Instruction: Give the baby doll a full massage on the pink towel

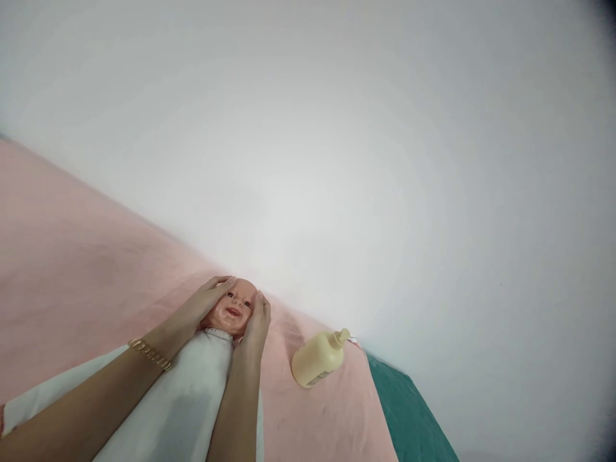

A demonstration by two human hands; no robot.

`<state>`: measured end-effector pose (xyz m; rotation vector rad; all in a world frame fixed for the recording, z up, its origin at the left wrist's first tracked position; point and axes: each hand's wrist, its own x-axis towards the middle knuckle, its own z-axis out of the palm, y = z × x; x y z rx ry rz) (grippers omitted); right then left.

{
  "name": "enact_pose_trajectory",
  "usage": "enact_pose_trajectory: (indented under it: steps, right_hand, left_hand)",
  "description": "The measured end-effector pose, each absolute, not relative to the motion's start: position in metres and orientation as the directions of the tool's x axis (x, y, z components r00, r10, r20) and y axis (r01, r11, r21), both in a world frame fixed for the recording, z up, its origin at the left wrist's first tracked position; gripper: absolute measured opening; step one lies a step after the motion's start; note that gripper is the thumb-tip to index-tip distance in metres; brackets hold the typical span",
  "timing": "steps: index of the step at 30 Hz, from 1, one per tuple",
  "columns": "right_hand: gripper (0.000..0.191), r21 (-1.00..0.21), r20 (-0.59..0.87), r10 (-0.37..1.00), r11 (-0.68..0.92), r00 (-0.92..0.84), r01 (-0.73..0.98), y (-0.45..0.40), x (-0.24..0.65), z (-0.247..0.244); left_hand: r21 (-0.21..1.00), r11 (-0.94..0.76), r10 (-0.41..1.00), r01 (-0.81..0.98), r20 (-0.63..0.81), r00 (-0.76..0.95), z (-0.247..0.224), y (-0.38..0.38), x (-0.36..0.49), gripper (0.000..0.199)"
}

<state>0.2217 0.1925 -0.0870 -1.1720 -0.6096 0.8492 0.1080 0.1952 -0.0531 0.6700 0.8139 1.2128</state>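
A baby doll (235,310) lies on its back, face up, in a white garment (197,378) with a ruffled collar. My left hand (208,301) cups one side of the doll's head, fingers curved round toward the crown. On the opposite side, my right hand (255,327) presses against the cheek and temple. The head is held between both palms. A beaded bracelet (150,354) circles my left wrist. My forearms partly cover the doll's body. Parts of my fingers behind the head are hidden.
A pale yellow pump bottle (317,358) stands to the right of the doll on a pink sheet (332,417). Past the sheet's right edge shows a green surface (409,417). A plain white wall (337,160) rises directly behind. White cloth (62,388) spreads under the doll.
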Motion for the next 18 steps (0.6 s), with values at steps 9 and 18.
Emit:
enact_pose_trajectory:
  steps: [9,18]
  right_hand:
    - [0.061,-0.953,-0.068,0.850,0.100,0.522,-0.287,0.187,0.219,-0.084]
    - [0.044,-0.960,-0.097,0.823,0.071,0.560,-0.271,0.184,0.215,-0.075]
  left_hand:
    - [0.875,0.204,0.978,-0.438,-0.162,0.133,-0.061,0.201,0.106,0.069]
    - [0.876,0.198,0.979,-0.440,-0.153,0.134,-0.060,0.200,0.106,0.063]
